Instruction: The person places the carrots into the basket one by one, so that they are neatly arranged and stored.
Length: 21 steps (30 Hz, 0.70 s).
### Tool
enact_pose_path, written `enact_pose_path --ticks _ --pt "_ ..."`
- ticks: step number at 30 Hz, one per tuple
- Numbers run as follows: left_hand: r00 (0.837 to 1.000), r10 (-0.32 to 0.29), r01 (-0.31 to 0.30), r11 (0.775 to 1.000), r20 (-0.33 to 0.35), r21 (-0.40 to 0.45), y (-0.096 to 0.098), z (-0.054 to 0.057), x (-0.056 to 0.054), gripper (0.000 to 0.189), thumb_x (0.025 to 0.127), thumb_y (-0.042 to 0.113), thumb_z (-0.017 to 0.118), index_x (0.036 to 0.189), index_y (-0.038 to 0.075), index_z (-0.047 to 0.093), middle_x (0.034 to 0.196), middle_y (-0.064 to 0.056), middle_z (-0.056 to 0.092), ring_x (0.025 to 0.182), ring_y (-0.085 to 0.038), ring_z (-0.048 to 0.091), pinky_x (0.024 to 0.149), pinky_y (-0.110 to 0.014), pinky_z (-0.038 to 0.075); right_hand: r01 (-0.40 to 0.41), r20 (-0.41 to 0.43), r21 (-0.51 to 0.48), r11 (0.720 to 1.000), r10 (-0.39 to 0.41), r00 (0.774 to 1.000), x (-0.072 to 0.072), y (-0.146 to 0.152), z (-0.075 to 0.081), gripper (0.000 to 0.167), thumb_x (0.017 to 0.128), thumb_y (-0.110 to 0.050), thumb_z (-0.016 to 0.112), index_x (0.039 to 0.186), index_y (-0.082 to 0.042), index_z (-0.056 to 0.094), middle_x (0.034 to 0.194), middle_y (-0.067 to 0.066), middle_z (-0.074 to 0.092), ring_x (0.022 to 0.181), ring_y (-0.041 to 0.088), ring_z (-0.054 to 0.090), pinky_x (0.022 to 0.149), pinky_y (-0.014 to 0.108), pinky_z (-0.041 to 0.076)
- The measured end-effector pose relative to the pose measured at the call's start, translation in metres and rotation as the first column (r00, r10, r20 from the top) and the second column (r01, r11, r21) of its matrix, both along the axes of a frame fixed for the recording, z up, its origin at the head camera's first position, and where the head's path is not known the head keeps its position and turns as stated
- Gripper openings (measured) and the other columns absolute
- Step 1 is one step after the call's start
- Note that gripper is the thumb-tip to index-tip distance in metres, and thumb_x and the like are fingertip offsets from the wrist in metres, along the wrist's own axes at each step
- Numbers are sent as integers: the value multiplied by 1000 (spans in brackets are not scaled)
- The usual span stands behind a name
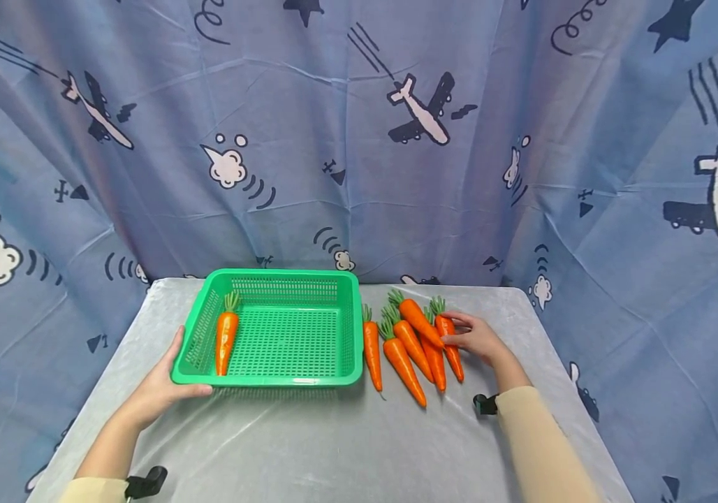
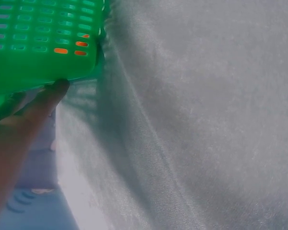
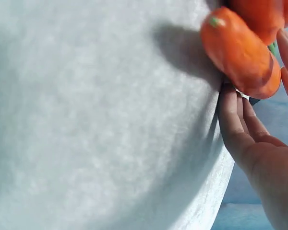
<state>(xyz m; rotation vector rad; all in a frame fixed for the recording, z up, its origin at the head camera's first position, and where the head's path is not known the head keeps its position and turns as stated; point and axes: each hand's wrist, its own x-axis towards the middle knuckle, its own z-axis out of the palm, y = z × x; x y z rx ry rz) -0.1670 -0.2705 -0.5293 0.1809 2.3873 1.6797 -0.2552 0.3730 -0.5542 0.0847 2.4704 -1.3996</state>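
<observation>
A green plastic basket (image 1: 271, 381) with slotted walls stands at the left of the table, one orange carrot (image 1: 226, 339) lying inside near its left wall. My left hand (image 1: 158, 384) holds the basket's front left corner, thumb along the front rim and fingers on the left side. To the right of the basket, my right hand (image 1: 483, 341) has its thumb and fingers about the rightmost carrot (image 1: 453, 356), leafy end pointing away. In the right wrist view this carrot (image 3: 240, 52) shows tip first between fingers and thumb.
Several other carrots lie in an overlapping group (image 1: 411, 342) left of my right hand, and a single carrot (image 1: 371, 353) lies along the basket's right wall. A grey cloth covers the table (image 1: 334, 454). A blue patterned curtain (image 1: 309, 140) hangs behind and at both sides.
</observation>
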Motion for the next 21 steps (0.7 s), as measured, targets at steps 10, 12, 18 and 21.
enact_pose_path --ticks 10,12,18,21 --pt "1000 0 0 1000 5 23 -1 -3 0 133 79 5 84 160 31 -18 168 -15 -14 150 -43 6 93 1 29 -9 27 0 1000 9 1000 -4 -6 -1 68 88 -9 76 151 -17 50 153 26 43 133 43 47 99 47 53" --pt "1000 -2 2 1000 5 28 -1 -4 0 133 79 4 84 160 28 -19 168 -15 -14 150 -44 8 94 0 30 21 35 -23 999 -21 999 -2 -5 1 70 88 -6 74 152 -18 48 154 28 40 134 44 46 96 44 54" --pt "1000 -4 4 1000 6 28 0 -4 0 133 79 4 84 160 25 -19 168 -16 -14 149 -44 10 93 0 31 91 43 -136 987 -86 995 0 1 0 74 89 0 69 156 -17 41 155 33 33 125 40 51 83 32 57" --pt "1000 -3 3 1000 4 22 -1 -3 -1 133 79 4 84 160 28 -19 168 -17 -13 149 -44 11 93 0 31 112 40 -166 980 -107 993 2 6 0 74 91 -3 70 157 -14 38 154 33 32 121 37 53 82 30 58"
